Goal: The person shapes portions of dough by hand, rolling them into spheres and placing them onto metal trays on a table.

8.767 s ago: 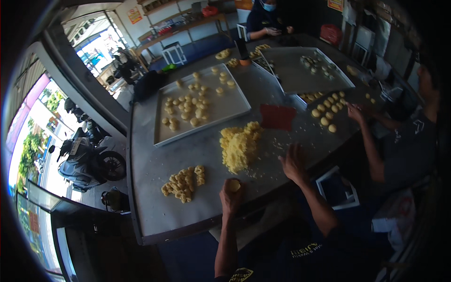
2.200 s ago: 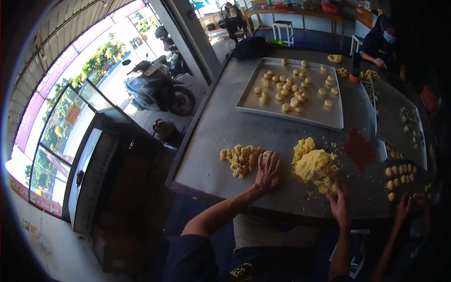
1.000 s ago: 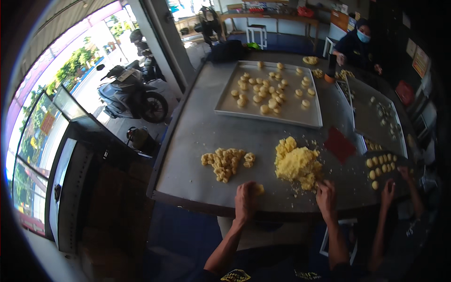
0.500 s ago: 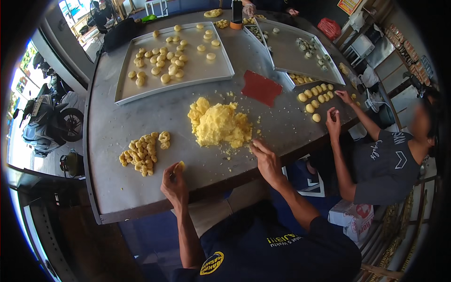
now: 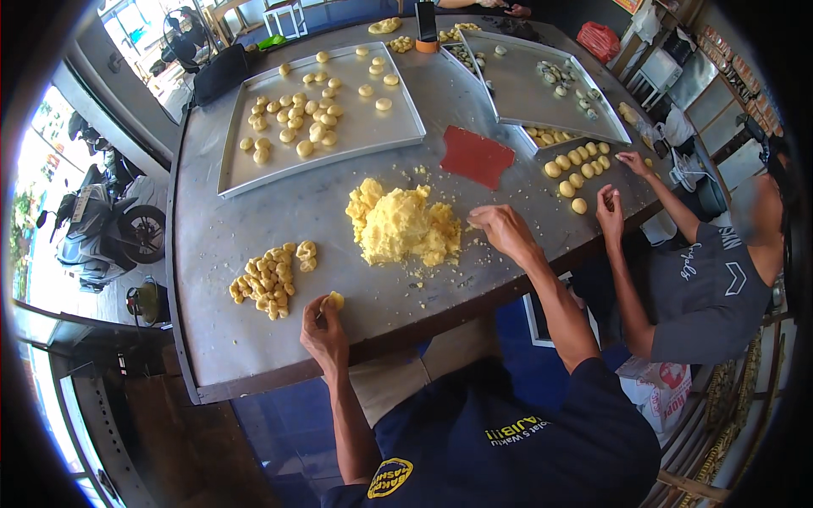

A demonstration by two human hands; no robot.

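Observation:
A crumbly yellow mound of filling (image 5: 402,224) lies in the middle of the metal table. Left of it sits a pile of small dough lumps (image 5: 264,282), with a few more lumps beside it. My left hand (image 5: 324,334), near the table's front edge, is closed round a small dough piece (image 5: 337,300) with yellow on it. At the mound's right edge is my right hand (image 5: 506,233), its fingers drawn together and just clear of the mound. Whether anything is between those fingertips is hidden.
A large tray of round dough balls (image 5: 322,118) stands at the back left. Another tray (image 5: 542,93) rests at the back right, near a red scraper sheet (image 5: 477,157). On the right, a co-worker (image 5: 703,279) has hands beside rows of balls (image 5: 584,165). A phone (image 5: 426,25) stands behind.
My right hand has moved up and slightly right along the mound's edge. My left hand keeps hold of the dough piece, and the whole view has shifted slightly.

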